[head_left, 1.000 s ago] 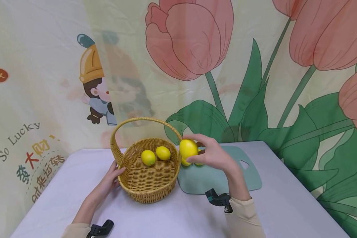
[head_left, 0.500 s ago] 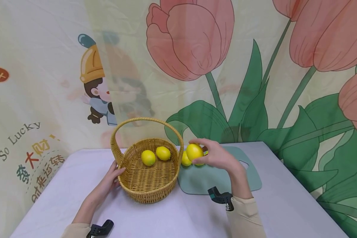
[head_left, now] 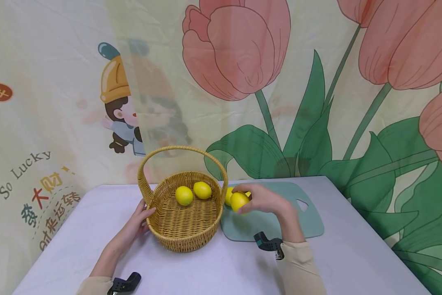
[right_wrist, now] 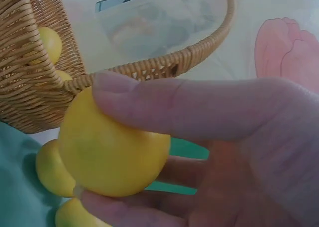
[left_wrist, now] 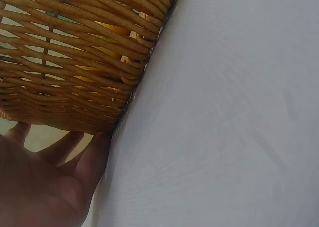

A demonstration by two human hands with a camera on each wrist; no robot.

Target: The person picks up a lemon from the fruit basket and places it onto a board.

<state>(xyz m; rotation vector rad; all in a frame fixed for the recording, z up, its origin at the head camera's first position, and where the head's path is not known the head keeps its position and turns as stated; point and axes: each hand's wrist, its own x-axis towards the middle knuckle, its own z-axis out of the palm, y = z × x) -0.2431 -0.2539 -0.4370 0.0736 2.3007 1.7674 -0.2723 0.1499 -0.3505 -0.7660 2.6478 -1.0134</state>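
My right hand pinches a yellow lemon between thumb and fingers. It is low over the green cutting board, just right of the basket. Two more lemons lie on the board, one at the left and one lower down in the right wrist view; the hand partly covers them from the head view. Inside the wicker basket rest two lemons, one in front and one behind. My left hand holds the basket's left side, a digit over the rim and fingertips against the outer weave.
The basket's tall arched handle rises above its rim. A white cloth covers the table. Behind it hangs a curtain printed with tulips and a cartoon figure. The board has a handle slot at its right end.
My right hand has carried the lemon from beside the basket's rim a little rightward, then lower toward the board. My left hand and the basket have stayed in place.
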